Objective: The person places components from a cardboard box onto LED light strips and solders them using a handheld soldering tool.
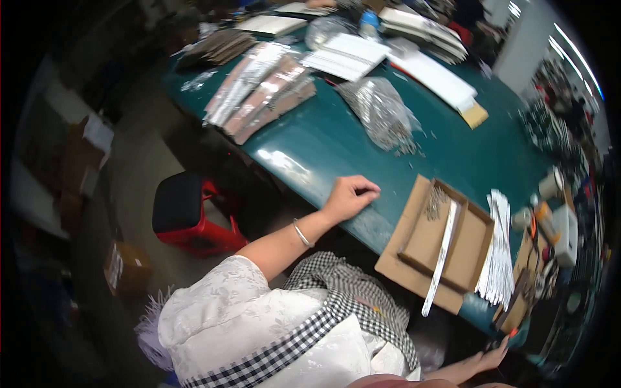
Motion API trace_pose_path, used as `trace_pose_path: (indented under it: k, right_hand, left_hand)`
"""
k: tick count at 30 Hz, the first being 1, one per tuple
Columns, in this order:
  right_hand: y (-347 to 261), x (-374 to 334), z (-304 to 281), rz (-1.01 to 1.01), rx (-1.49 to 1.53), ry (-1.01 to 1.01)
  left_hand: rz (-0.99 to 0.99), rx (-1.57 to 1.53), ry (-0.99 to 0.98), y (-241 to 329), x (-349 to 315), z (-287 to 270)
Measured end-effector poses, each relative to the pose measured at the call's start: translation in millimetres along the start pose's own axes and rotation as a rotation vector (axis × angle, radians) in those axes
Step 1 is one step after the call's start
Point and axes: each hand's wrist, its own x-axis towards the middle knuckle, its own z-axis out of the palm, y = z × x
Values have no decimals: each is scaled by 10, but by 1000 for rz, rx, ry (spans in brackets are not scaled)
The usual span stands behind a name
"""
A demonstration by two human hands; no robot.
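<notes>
My left hand (349, 198) is over the front edge of the green table, its fingers curled toward the thumb. Anything held in that pinch is too small or hidden to make out. At the lower right, my right hand (493, 357) is low beside the table edge, with fingers stretched out near a small orange-red thing (513, 333). Between the hands lies a shallow cardboard tray (471, 249) with small metal pieces (436, 202) in one compartment. A long, narrow silvery strip (441, 262) lies across it. A bundle of similar strips (497, 252) is beside the tray.
A clear plastic bag (381, 113) of small pieces spills onto the green table (310, 155). Strip bundles (262, 90), white panels (346, 57) and cardboard stacks (218, 48) are farther back. Bottles and tools crowd the right edge. A red stool with a black seat (178, 200) stands left.
</notes>
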Motion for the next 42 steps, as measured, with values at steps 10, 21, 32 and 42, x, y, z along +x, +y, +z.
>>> trace_pose_path:
  k: [10,21,32,42]
  right_hand:
    - [-693,-1326,385,125,1177,-760]
    - [-945,-1956,526,2,958,-913]
    - [-906,-2190,860,43,656,-1022]
    - [-833,-2236,867,122,481,-1058]
  left_hand:
    - [-140,-115,47,135,23,19]
    - [-19,-163,-333,813,-97,549]
    - [199,179,-519,867,132,1104]
    - [224,301,-605,781,235,1289]
